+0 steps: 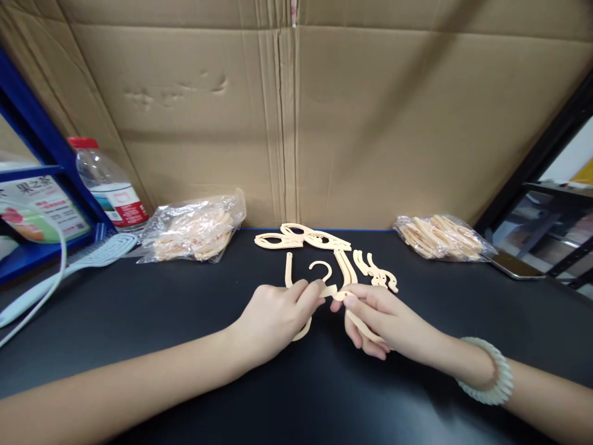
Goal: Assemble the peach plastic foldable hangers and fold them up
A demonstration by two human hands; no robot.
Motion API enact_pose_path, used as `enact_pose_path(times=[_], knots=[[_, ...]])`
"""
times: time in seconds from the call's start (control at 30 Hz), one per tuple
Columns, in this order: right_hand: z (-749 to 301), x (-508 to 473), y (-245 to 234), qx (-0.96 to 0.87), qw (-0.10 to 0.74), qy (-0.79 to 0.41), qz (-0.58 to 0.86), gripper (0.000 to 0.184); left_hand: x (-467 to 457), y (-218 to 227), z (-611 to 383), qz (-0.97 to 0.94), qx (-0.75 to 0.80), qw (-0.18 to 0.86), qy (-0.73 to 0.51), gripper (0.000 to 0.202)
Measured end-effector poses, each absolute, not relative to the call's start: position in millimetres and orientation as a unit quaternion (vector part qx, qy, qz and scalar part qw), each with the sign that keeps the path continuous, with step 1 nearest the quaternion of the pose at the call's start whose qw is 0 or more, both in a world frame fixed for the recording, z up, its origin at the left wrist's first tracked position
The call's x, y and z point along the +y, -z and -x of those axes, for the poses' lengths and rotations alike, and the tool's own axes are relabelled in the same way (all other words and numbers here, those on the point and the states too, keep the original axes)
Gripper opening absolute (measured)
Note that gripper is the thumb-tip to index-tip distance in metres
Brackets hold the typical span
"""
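Observation:
Both hands meet over a cream plastic hanger piece (323, 269) with a small hook, lying on the black table (185, 321). My left hand (273, 318) pinches its left arm, fingers closed. My right hand (377, 318) grips the right arm of the piece, fingers curled around it. Just behind lie several loose cream hanger parts (301, 238) and a short row of hook pieces (375, 272).
Two clear bags of the same cream parts sit at the back, one left (192, 232), one right (440, 238). A water bottle (111, 185), a white brush (92, 259) and a blue rack (28, 123) stand at left. Cardboard (296, 111) walls the back. A phone (514, 266) lies far right.

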State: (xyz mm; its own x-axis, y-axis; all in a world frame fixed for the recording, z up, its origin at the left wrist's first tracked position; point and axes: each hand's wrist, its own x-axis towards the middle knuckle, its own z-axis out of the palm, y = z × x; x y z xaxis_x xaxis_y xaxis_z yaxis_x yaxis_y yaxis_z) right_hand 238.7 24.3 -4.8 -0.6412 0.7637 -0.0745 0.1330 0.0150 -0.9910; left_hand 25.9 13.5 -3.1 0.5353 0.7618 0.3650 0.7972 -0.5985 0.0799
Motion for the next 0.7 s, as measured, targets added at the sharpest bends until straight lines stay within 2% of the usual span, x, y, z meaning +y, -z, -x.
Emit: enact_pose_path(times=[0.17,0.4,0.5,0.57,0.7], knots=[[-236.3,20.4,2.3,-0.665,0.223,-0.610,0.368,0.042,9.7,-6.2,-31.8,0.888,-0.433,0.051,0.147,0.032],[-236.6,13.8,2.0,-0.748,0.264,-0.464,0.393,0.033,5.1,-5.9,-33.4,0.876,-0.426,-0.023,0.225,0.027],[-238.0,12.2,4.6,-0.775,0.273,-0.414,0.392,0.036,4.7,-4.3,-33.2,0.875,-0.417,-0.037,0.245,0.025],[-238.4,10.4,7.4,-0.810,0.284,-0.348,0.378,0.039,5.1,-3.0,-33.3,0.870,-0.422,-0.050,0.252,0.025],[-238.9,7.6,6.5,-0.889,0.303,-0.174,0.297,0.030,4.5,-1.5,-34.9,0.838,-0.464,-0.115,0.264,0.031]])
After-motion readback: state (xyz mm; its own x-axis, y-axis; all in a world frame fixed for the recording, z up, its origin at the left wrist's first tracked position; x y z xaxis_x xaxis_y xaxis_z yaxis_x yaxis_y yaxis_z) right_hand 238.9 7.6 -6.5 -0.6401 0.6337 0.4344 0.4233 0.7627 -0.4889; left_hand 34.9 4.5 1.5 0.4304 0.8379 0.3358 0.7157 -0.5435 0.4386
